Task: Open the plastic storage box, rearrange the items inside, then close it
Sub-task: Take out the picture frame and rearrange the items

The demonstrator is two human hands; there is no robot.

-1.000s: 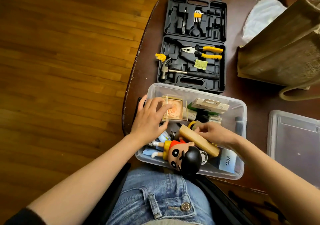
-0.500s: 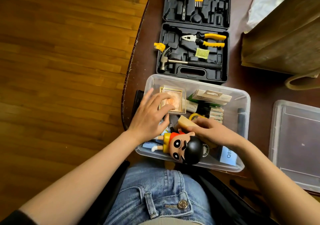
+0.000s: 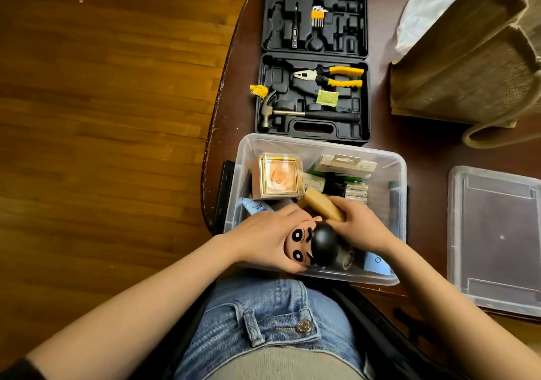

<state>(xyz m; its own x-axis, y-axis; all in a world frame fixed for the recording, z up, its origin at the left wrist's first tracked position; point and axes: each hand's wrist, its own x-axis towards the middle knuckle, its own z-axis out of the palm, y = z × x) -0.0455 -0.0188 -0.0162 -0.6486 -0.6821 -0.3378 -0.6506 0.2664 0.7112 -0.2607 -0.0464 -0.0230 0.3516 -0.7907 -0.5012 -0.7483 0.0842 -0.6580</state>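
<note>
Head view, left hand (image 3: 268, 234) gripping doll (image 3: 311, 246), right hand (image 3: 358, 226) gripping block (image 3: 320, 205)

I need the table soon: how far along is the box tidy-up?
Opening is done: the lid lies on the table, right of the storage box. Rearranging is under way: the left hand grips the doll, the right hand the wooden block. Closing remains.

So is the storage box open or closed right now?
Open. The storage box has no cover on it, its contents show from above, both hands reach inside, and its lid lies flat on the table to the right.
</note>
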